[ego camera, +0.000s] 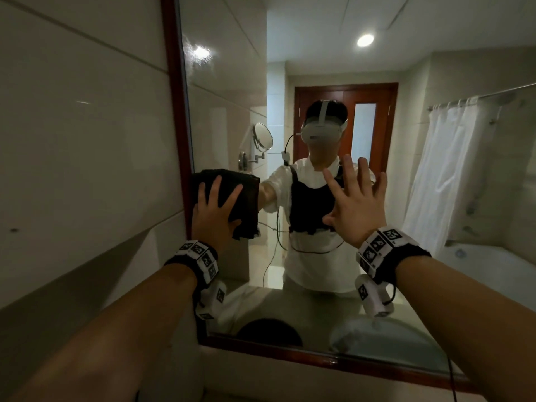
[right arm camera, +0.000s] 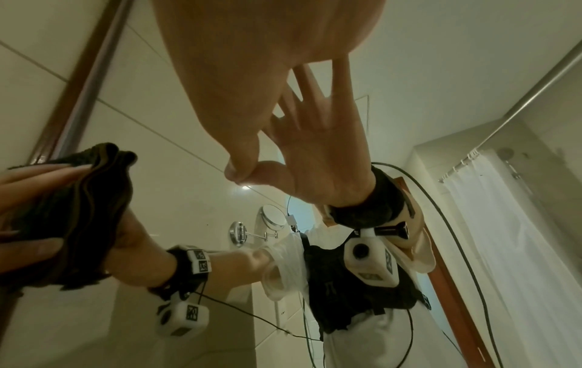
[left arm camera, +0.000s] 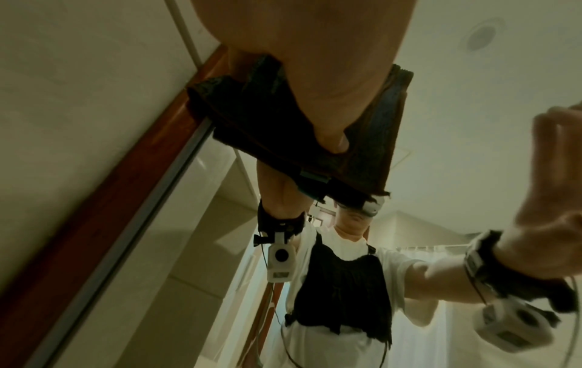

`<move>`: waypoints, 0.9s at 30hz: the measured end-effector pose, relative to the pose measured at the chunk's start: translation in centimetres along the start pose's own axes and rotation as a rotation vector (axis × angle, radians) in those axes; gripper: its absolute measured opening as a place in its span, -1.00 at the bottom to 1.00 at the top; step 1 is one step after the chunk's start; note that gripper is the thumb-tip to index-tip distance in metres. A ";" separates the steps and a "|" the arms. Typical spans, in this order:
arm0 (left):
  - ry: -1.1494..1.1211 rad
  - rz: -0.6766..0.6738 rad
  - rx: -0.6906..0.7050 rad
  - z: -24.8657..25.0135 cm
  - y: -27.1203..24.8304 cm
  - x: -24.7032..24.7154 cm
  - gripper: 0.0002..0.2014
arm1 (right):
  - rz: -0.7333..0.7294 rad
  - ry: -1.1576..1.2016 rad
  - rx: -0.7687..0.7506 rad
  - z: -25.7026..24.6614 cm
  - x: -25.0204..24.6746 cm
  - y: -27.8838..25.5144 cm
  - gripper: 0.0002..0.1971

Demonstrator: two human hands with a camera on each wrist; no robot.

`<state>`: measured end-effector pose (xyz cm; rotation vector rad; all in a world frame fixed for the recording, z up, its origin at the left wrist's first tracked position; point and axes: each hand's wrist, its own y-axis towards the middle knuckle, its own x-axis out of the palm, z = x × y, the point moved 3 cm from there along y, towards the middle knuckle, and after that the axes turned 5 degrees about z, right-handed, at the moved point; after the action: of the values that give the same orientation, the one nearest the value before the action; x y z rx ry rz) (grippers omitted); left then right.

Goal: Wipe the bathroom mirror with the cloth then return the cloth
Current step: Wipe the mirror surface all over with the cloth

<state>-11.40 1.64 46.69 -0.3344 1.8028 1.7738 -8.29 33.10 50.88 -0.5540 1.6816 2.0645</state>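
Note:
The bathroom mirror [ego camera: 319, 68] has a red-brown wooden frame [ego camera: 174, 111]. My left hand [ego camera: 214, 210] presses a folded dark cloth [ego camera: 240, 187] flat against the glass right beside the frame's left side, fingers straight and spread. In the left wrist view the cloth [left arm camera: 267, 129] overlaps the frame [left arm camera: 110, 199] under my palm. My right hand [ego camera: 356, 207] lies flat on the glass to the right, fingers spread, holding nothing. In the right wrist view its thumb [right arm camera: 242, 149] meets its own reflection, and the cloth [right arm camera: 78, 211] shows at the left.
A pale tiled wall [ego camera: 87, 140] runs left of the mirror. The glass reflects me, a wooden door [ego camera: 385, 120], a white shower curtain [ego camera: 446, 175] and a round wall-mounted shaving mirror [ego camera: 263, 136]. The frame's bottom rail [ego camera: 319, 356] sits above a ledge.

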 end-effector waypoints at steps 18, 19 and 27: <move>-0.069 0.024 -0.096 0.5 8.0 -4.3 -0.15 | -0.036 0.018 0.001 0.3 0.1 0.0 0.13; -0.068 0.024 -0.101 0.5 8.7 -4.8 -0.14 | -0.040 0.025 -0.001 0.3 0.1 0.0 0.13; -0.014 0.014 -0.081 1.2 6.5 -4.2 -0.14 | -0.083 0.037 -0.004 0.1 0.0 0.1 0.14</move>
<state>-11.38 2.47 54.51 -0.3411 1.7312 1.8583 -8.36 33.21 50.98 -0.6558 1.6463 2.0108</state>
